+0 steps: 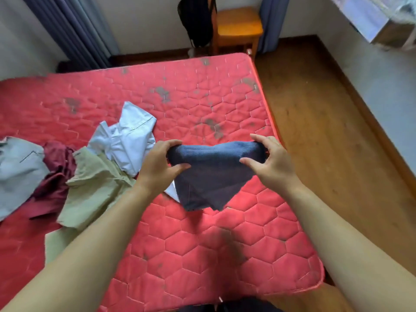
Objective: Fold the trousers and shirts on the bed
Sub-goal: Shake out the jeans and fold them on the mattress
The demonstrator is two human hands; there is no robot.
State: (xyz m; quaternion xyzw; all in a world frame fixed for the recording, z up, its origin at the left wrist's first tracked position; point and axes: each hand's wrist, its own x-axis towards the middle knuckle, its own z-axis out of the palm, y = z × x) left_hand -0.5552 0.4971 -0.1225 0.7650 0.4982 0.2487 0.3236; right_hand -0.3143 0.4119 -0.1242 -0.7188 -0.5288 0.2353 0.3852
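Head view: navy garment (213, 172) held above the red mattress (202, 244), its top edge gripped by left hand (157, 163) and right hand (270, 163).
Lower layers hang loose; the fold could be lost if either grip slackens. Unfolded clothes pile (85, 163) lies left.

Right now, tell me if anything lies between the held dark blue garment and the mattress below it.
Mostly just red quilted mattress below the folded dark blue garment; only a white shirt corner pokes under its left edge.

I see a red quilted bed (191, 255), stained in spots, with a heap on its left: pale blue shirt (128, 140), olive garment (94, 188), maroon garment (56, 176), grey garment (18, 172).
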